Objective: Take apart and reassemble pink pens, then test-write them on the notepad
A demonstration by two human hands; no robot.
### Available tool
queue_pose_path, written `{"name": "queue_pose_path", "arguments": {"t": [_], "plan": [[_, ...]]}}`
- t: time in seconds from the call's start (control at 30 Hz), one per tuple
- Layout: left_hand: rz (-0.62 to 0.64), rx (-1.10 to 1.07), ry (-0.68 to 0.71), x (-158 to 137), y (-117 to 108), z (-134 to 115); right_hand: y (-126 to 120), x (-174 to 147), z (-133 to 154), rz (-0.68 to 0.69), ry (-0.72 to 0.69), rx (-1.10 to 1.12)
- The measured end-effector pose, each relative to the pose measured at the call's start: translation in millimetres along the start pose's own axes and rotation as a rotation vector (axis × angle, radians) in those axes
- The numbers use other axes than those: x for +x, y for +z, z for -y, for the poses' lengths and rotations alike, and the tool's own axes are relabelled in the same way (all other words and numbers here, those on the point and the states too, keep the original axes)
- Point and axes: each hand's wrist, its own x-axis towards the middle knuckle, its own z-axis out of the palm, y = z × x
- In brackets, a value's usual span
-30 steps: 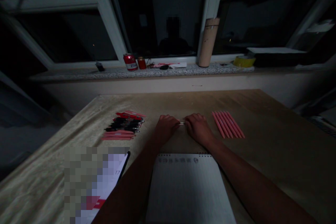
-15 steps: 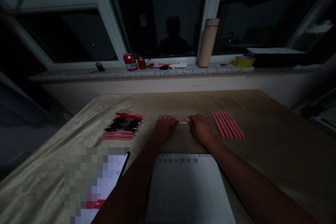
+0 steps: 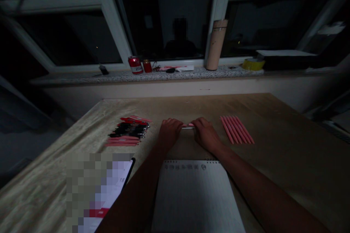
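Left hand (image 3: 170,131), right hand (image 3: 205,133) shifted left; each grip clamped on white rod (image 3: 188,127); can (image 3: 136,64) lettered "B…".

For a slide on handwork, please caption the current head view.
Left hand and right hand hold a slim white rod, mixed pens at left, pink pens aligned at right.

Beige, softly shiny cloth-covered table (image 3: 287,164): creased on left, smoother on right
Slim pink, red and black pens (image 3: 128,130): left side, bunched roughly parallel, some overlapping
Slim pink pens in a row (image 3: 237,130): right side, side by side, slanted
White ruled spiral-bound paper pad (image 3: 198,200): near side, centre, binding facing window, marks along top line
Flat dark-edged device with lit screen (image 3: 117,185): near left, partly pixelated
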Motion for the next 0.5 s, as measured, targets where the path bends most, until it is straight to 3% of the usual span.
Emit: {"name": "queue_pose_path", "arguments": {"t": [0.5], "plan": [[0.012, 0.009, 0.041, -0.4, -1.3, -2.3, 1.1, -0.6, -0.5, 0.013, -0.064, 0.046]]}}
